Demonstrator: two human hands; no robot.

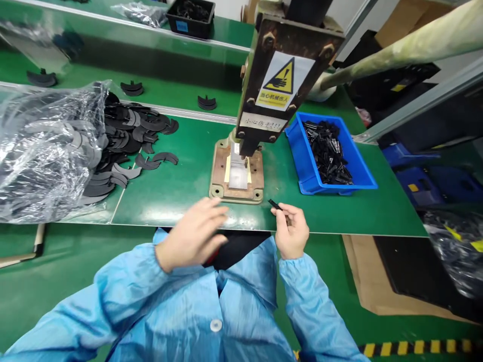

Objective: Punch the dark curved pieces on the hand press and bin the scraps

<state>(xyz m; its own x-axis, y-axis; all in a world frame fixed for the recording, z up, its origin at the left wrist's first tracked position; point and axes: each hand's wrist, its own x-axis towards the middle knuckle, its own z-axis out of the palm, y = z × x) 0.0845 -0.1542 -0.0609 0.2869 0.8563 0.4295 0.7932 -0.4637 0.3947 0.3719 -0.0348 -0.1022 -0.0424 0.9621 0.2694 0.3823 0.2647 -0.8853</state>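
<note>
My left hand (196,231) hovers over the table's front edge with its fingers stretched apart and nothing in them, slightly blurred. Between thumb and fingers, my right hand (291,229) pinches a small black plastic strip (274,204), whose end points up and to the left. Just beyond both hands stands a hand press with a metal base (219,176). A pale metal fixture (238,173) sits on that base below the press head (277,80). To the right, a blue bin (302,173) holds many small black plastic parts (329,151).
Curved black parts (128,128) lie piled at left, partly under a clear plastic bag (45,156). Single curved parts, one of them here (207,102), rest on the conveyor behind. A black bin (190,22) stands on the upper shelf. A pale pipe (400,48) crosses the upper right.
</note>
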